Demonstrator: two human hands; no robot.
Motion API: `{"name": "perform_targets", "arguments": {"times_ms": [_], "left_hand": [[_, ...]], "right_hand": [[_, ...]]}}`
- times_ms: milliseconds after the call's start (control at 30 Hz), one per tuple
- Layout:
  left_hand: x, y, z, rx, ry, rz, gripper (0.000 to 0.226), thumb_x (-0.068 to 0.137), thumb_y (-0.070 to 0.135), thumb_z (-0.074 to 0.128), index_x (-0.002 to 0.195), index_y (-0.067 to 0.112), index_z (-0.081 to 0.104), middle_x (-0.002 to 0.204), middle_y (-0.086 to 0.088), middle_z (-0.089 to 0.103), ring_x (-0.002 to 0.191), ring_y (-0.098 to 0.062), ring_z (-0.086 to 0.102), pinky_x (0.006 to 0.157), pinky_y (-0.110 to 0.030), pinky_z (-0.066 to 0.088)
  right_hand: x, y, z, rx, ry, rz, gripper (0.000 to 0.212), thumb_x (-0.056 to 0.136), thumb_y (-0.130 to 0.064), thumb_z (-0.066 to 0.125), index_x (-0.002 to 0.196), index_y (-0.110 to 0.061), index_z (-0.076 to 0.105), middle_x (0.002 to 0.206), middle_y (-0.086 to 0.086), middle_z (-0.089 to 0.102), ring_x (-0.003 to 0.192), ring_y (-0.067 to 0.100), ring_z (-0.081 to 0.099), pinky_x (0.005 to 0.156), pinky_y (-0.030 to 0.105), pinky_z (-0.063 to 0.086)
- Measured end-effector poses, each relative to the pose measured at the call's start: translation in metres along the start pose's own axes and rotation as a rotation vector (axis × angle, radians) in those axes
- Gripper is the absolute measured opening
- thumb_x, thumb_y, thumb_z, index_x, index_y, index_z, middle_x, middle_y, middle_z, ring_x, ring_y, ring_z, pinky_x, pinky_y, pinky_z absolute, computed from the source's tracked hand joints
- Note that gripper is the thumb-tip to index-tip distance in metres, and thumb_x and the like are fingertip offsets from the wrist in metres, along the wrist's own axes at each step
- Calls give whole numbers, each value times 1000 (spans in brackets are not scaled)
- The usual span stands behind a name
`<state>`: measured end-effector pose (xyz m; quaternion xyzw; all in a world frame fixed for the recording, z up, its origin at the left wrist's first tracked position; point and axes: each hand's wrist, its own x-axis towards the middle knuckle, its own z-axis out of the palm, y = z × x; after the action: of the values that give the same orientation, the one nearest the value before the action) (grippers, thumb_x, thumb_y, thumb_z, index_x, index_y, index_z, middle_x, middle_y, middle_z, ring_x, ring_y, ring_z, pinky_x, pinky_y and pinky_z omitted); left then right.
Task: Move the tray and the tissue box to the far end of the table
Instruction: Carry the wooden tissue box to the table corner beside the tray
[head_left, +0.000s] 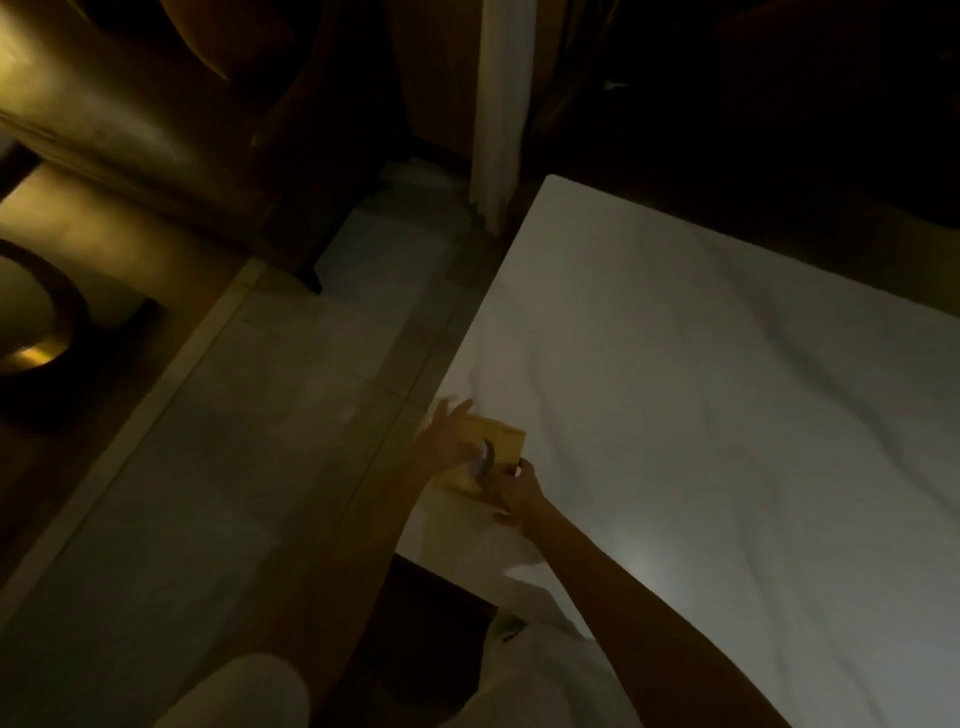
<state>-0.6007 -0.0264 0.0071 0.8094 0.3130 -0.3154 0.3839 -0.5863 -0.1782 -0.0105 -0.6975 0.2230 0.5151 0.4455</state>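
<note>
A light wooden tissue box (500, 439) with a dark slot on top sits near the left edge of the white-sheeted table (701, 395). My left hand (451, 434) lies against the box's left side with its fingers spread. My right hand (519, 493) grips the box's near right corner. The box's near part is hidden behind my hands. No tray is in view. The room is dim and the picture is blurred.
A pale tiled floor (291, 415) runs along the table's left side. A white curtain or post (498, 104) stands at the table's far left corner. Dark wooden furniture with a lit round bowl (31, 332) stands at the left.
</note>
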Motion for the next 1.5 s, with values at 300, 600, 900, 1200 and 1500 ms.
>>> {"name": "perform_targets", "arguments": {"times_ms": [300,600,900,1200,1500], "left_hand": [[45,-6,19,-45,-10,-67,77,73,33,73,142,25,40,142,-11,43,128,-39,49,98,-48,49],[9,121,36,-307,73,19,79,91,30,63,154,19,17,154,-20,27,134,-42,39,95,-53,50],[-31,245,75,-191,125,251,64,93,42,52,150,23,30,152,-16,31,131,-35,44,97,-32,39],[-88,337,149,-306,-36,387,50,97,42,50,143,23,44,141,-8,50,125,-24,52,98,-32,43],[-183,445,305,-376,-164,455,46,90,61,50,135,55,41,135,0,55,116,-23,62,97,-45,55]], "right_hand": [[-7,-2,-34,228,-46,13,61,92,-30,66,147,-16,44,123,8,59,97,18,61,78,32,55],[-20,-7,-107,672,-75,-115,100,82,-47,71,155,-45,3,159,7,32,138,34,40,105,50,45],[-46,-19,-219,706,87,-376,106,64,-61,80,152,-48,23,143,6,56,117,33,62,97,61,50],[-85,31,-385,608,57,-490,55,90,-57,57,141,-37,48,131,3,62,110,30,64,88,50,56],[-133,128,-547,548,14,-639,68,86,-74,44,140,-34,52,131,2,67,114,22,66,95,45,54]]}}
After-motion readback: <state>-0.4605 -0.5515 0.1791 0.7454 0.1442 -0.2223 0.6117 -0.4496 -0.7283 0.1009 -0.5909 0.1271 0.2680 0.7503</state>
